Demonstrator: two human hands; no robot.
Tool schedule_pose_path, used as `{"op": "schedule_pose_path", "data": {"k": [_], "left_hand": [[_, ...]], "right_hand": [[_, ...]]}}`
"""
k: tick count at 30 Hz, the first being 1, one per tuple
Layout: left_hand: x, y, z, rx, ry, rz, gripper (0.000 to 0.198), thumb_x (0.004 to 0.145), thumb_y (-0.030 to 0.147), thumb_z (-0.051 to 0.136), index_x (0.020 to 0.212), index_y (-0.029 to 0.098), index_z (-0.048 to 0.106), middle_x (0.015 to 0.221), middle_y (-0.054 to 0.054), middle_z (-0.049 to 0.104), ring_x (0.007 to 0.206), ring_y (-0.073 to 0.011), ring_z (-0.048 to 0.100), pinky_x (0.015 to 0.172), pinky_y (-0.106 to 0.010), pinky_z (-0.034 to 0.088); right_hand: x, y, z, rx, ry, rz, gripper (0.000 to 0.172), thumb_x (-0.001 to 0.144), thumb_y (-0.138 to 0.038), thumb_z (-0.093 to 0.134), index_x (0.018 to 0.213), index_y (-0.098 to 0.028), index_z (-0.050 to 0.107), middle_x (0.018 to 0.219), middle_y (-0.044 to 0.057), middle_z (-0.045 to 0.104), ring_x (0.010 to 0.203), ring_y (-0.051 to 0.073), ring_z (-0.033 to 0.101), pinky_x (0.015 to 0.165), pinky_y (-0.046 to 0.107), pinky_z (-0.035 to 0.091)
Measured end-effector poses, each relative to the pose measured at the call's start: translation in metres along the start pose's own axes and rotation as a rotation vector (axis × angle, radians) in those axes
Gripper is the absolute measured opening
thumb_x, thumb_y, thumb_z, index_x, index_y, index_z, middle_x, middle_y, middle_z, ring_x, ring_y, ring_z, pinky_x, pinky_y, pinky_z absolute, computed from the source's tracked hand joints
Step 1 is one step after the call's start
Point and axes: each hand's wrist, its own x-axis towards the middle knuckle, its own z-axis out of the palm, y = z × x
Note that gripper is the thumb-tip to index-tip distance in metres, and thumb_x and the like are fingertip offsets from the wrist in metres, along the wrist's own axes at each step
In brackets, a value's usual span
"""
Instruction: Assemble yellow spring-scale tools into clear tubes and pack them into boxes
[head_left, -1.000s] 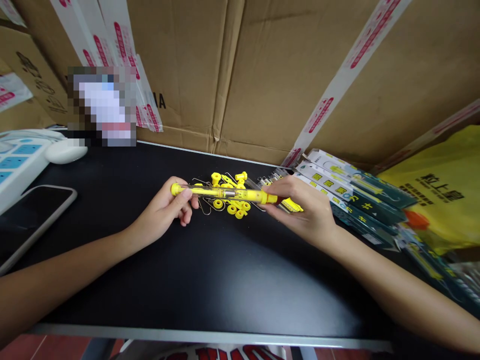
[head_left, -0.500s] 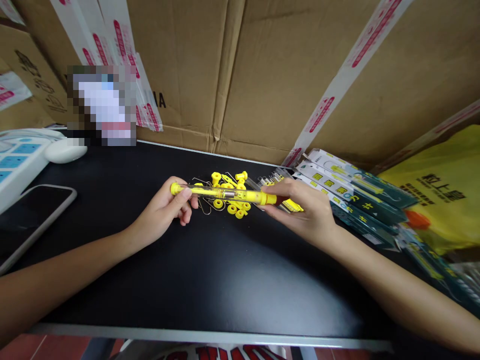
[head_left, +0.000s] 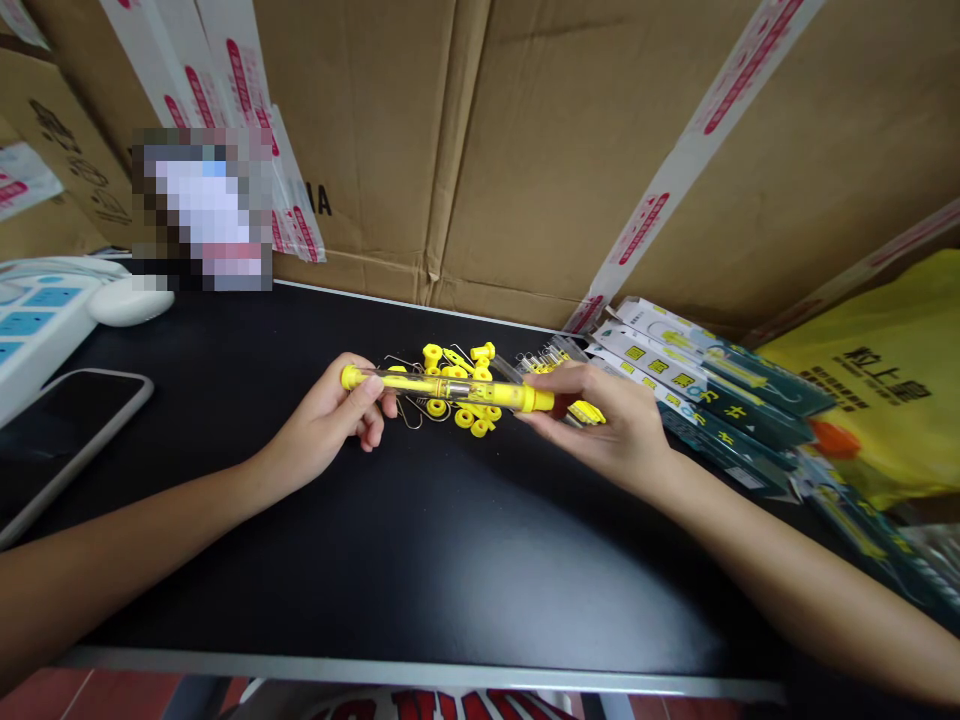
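Observation:
A spring scale (head_left: 491, 393), a clear tube with yellow ends and a yellow inner rod, is held level above the table. My left hand (head_left: 341, 405) pinches its left end between thumb and fingers. At the other end, the fingers of my right hand (head_left: 607, 405) are closed around the tube near the yellow cap (head_left: 537, 400). Behind and below the tube lies a heap of yellow plastic caps (head_left: 480, 427) and bent wire hooks (head_left: 411, 418). Several metal springs (head_left: 531, 360) and clear tubes sit beyond my right fingers, partly hidden.
Printed spring-scale boxes (head_left: 697, 370) are stacked at the right, beside a yellow bag (head_left: 885, 380). A phone (head_left: 67, 450), a power strip (head_left: 34, 310) and a white mouse-shaped object (head_left: 131, 301) lie at the left. Cardboard boxes (head_left: 360, 130) wall off the table's far edge.
The fingers of my right hand have shifted slightly at the yellow cap; the dark reddish patch beside it no longer shows. My left hand and the spring scale have stayed almost still.

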Motion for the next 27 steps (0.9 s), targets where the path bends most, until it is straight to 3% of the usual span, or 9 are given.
{"op": "schedule_pose_path", "data": {"k": [4, 9, 12, 15, 19, 24, 27], "left_hand": [[0.0, 0.0, 0.001, 0.004, 0.001, -0.006, 0.028, 0.09, 0.044, 0.054, 0.092, 0.02, 0.041, 0.077, 0.003, 0.059, 0.051, -0.0072, 0.055, 0.046, -0.021, 0.046], [0.0, 0.0, 0.0, 0.005, -0.004, 0.0, 0.028, 0.091, 0.044, 0.053, 0.092, 0.02, 0.04, 0.077, 0.003, 0.059, 0.051, -0.0069, 0.055, 0.046, -0.021, 0.046], [0.0, 0.0, 0.0, 0.005, -0.003, 0.005, 0.029, 0.09, 0.045, 0.054, 0.092, 0.02, 0.04, 0.077, 0.003, 0.059, 0.051, -0.0068, 0.055, 0.046, -0.021, 0.046], [0.001, 0.0, 0.0, 0.007, -0.002, 0.006, 0.03, 0.09, 0.046, 0.054, 0.092, 0.02, 0.04, 0.076, 0.003, 0.059, 0.05, -0.0069, 0.055, 0.046, -0.021, 0.046], [0.001, -0.001, 0.0, 0.006, -0.006, 0.016, 0.03, 0.09, 0.046, 0.054, 0.091, 0.019, 0.04, 0.076, 0.003, 0.059, 0.05, -0.007, 0.055, 0.046, -0.021, 0.046], [0.0, -0.001, 0.0, 0.002, -0.008, 0.016, 0.029, 0.09, 0.045, 0.054, 0.092, 0.02, 0.04, 0.076, 0.003, 0.06, 0.05, -0.0069, 0.055, 0.046, -0.021, 0.046], [0.001, -0.001, -0.001, 0.004, -0.002, 0.014, 0.03, 0.09, 0.046, 0.054, 0.092, 0.02, 0.04, 0.076, 0.003, 0.06, 0.05, -0.0069, 0.055, 0.046, -0.021, 0.046]], "right_hand": [[0.0, 0.0, 0.0, -0.036, 0.013, 0.01, 0.027, 0.081, -0.016, 0.071, 0.105, -0.021, 0.06, 0.069, -0.003, 0.058, 0.049, 0.008, 0.046, 0.046, 0.022, 0.043], [0.003, 0.001, -0.002, -0.035, 0.009, -0.016, 0.024, 0.08, -0.017, 0.071, 0.101, -0.021, 0.061, 0.091, 0.006, 0.061, 0.064, 0.012, 0.055, 0.049, 0.024, 0.048], [-0.001, 0.002, 0.001, 0.034, -0.009, -0.004, 0.024, 0.081, -0.014, 0.069, 0.102, -0.02, 0.059, 0.09, 0.005, 0.066, 0.059, 0.01, 0.057, 0.052, 0.023, 0.05], [-0.006, 0.002, 0.004, 0.043, -0.011, 0.032, 0.025, 0.081, -0.016, 0.069, 0.104, -0.019, 0.059, 0.08, 0.001, 0.067, 0.05, 0.007, 0.053, 0.047, 0.02, 0.045], [-0.004, 0.0, 0.002, 0.007, -0.009, 0.026, 0.024, 0.082, -0.017, 0.069, 0.104, -0.019, 0.061, 0.061, -0.005, 0.054, 0.045, 0.007, 0.044, 0.043, 0.021, 0.039], [0.003, 0.001, -0.003, -0.018, -0.008, -0.04, 0.023, 0.08, -0.019, 0.071, 0.1, -0.02, 0.061, 0.087, 0.005, 0.061, 0.061, 0.011, 0.053, 0.049, 0.024, 0.047], [-0.001, 0.002, 0.0, 0.037, -0.038, -0.016, 0.023, 0.081, -0.018, 0.07, 0.101, -0.02, 0.059, 0.089, 0.005, 0.064, 0.06, 0.011, 0.056, 0.051, 0.024, 0.051]]}}
